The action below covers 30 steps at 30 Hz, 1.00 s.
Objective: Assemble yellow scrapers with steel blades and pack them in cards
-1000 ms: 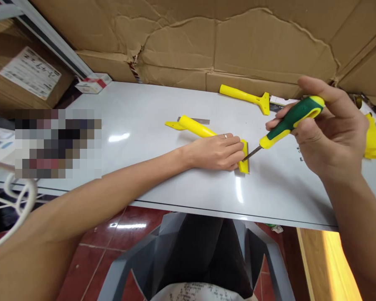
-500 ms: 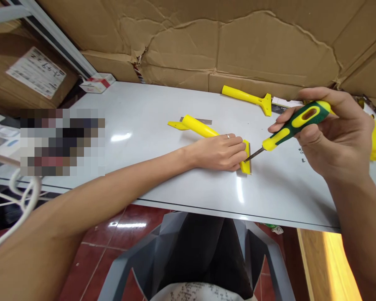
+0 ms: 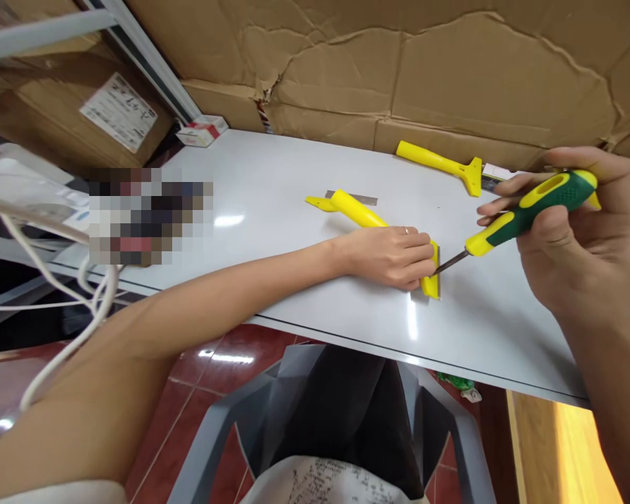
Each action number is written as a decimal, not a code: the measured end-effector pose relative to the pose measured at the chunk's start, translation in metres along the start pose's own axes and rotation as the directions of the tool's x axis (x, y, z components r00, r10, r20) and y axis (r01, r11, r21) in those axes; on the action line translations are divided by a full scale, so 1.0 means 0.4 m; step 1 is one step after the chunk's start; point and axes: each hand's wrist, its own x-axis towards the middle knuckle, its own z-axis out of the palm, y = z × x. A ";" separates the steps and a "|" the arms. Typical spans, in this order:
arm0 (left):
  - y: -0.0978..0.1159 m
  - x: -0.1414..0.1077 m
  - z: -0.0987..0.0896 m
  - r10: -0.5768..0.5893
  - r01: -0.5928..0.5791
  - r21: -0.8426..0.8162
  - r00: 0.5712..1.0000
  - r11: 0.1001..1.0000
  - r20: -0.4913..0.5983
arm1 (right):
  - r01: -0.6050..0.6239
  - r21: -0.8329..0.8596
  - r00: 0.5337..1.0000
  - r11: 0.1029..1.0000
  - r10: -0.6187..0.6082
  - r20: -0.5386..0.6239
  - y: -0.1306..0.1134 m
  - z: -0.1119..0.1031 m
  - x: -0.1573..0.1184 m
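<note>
My left hand point(image 3: 391, 257) is closed over a yellow scraper point(image 3: 358, 209) lying on the table, and its head with a thin metal blade edge sticks out past my fingers. In my right hand point(image 3: 591, 245) is a green and yellow screwdriver point(image 3: 535, 210), slanting down to the left. Its tip meets the scraper's head beside my left fingertips; the exact contact point is too small to make out. By the scraper's handle end lie a flat yellow piece point(image 3: 320, 203) and a loose metal blade point(image 3: 365, 199).
A second yellow scraper point(image 3: 441, 164) lies at the back against the cardboard point(image 3: 325, 126). A small red and white box point(image 3: 202, 131) stands in the back left corner, near a labelled carton point(image 3: 99, 105). White cables point(image 3: 97, 301) hang at the left table edge.
The whole view has shifted, so the table things appear further right. My hands keep their holds on the scraper and screwdriver, with the screwdriver tip still at the scraper's head.
</note>
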 end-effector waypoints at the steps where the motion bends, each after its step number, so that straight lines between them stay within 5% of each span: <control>1: 0.000 -0.001 0.001 0.005 -0.005 0.004 1.000 1.000 -0.006 | -0.034 0.031 0.999 0.999 0.032 0.043 0.000 -0.004 0.001; 5: 0.000 -0.001 0.005 0.004 -0.002 0.057 0.999 0.998 -0.044 | -0.067 0.059 0.993 0.996 0.060 0.103 0.000 -0.009 0.000; 12: 0.007 0.004 -0.004 -0.039 0.048 0.118 0.996 0.992 -0.083 | -0.064 0.060 0.992 0.996 0.070 -0.104 -0.009 0.023 -0.004; 18: 0.006 0.004 -0.012 0.007 0.007 0.129 0.994 0.992 -0.110 | -0.157 0.092 0.975 0.983 0.139 0.175 0.000 -0.021 0.000; 25: 0.006 0.008 -0.015 -0.018 0.037 0.169 0.994 0.985 -0.112 | -0.143 0.098 0.988 0.985 0.148 -0.043 -0.011 0.006 -0.010; 30: 0.004 0.009 -0.022 0.006 0.015 0.175 0.993 0.985 -0.117 | -0.090 0.040 0.992 0.995 0.086 0.094 -0.006 -0.002 -0.011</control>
